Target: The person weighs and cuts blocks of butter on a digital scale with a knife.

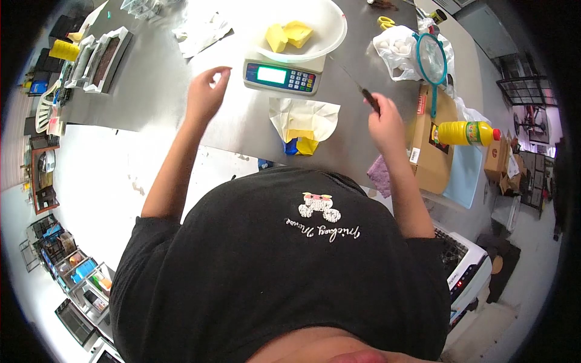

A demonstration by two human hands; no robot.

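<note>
The person stands at a grey metal surface (pixel 151 85), seen from above. The right hand (pixel 385 124) is closed around the dark handle of a thin-bladed knife (pixel 362 91), whose blade points up and away toward the scale. The left hand (pixel 204 94) hovers over the surface with nothing in it, its fingers loosely curled and the thumb near the forefinger, just left of the digital weighing scale (pixel 282 76).

On the scale sits a wide white plastic bowl (pixel 330 36) holding two pale yellow butter-like blocks (pixel 289 34). Just below the scale, between the two hands, lies an opened white paper wrapper (pixel 305 118) with what looks like a remaining yellow piece (pixel 304 144) at its near end. Judging from this, part of the yellow block has already been cut and put in the bowl, while the piece in the wrapper is still to be dealt with; the reading on the lit display is too small to make out.

To the right lie a brown cardboard box (pixel 431 157), a yellow plastic bottle with a red cap (pixel 467 133) on its side, and a teal-rimmed mesh strainer (pixel 432 60).
</note>
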